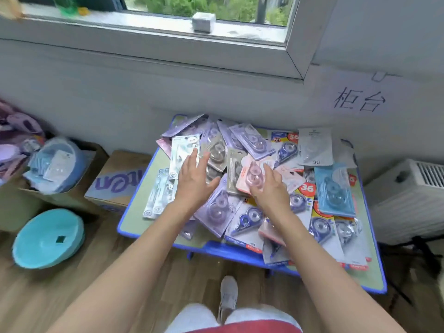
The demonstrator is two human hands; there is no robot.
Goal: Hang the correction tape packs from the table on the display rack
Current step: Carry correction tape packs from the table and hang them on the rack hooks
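Head view showed a blue-rimmed tabletop point(135, 213) heaped with correction tape packs point(332, 188), a cardboard box point(115, 181) and teal basin point(45, 239) left of it; the left hand point(194, 181) hovered spread over the heap, the right hand point(269, 192) gripped a pink pack point(251, 175)

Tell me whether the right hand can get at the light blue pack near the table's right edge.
Probably yes. The light blue pack lies on top of other packs, mostly uncovered, just right of the right hand, nothing standing between them.
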